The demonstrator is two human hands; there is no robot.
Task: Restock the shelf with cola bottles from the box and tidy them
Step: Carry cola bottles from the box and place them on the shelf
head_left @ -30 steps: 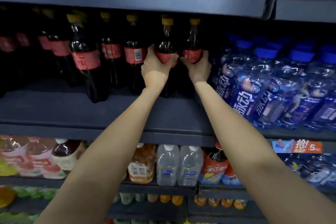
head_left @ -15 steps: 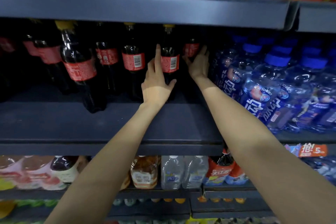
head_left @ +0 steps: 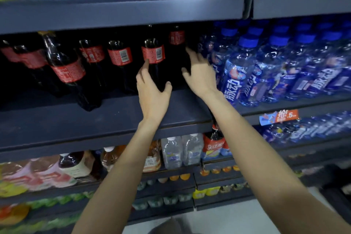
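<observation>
The left hand [head_left: 152, 89] is wide, fingers spread and cupped round the lower body of a cola bottle [head_left: 153, 59] without closing on it; the forefinger tip reaches up to the bottom edge of that bottle's red label, and the thumb lies against its right side. The right hand [head_left: 199, 76] is also wide, fingers splayed, just right of the same bottle and holding nothing; its fingertips sit in front of a second cola [head_left: 177, 43] that stands further back, though whether they touch it cannot be told.

Both bottles stand upright on the dark shelf [head_left: 114, 119], near its right end. Left of the first bottle, more colas [head_left: 119, 59] stand in a loose row, and one [head_left: 66, 70] stands nearer the front edge than the others. Their red labels carry a barcode and small print too blurred to read.

Right of that bottle, past the right hand, blue-capped drinks [head_left: 239, 74] are packed tightly, their labels showing the white characters 脉动. Below them an orange price tag [head_left: 279, 117] reads 抢 and 5. Under the shelf stand clear bottles [head_left: 182, 150] and other mixed drinks, their writing unreadable.
</observation>
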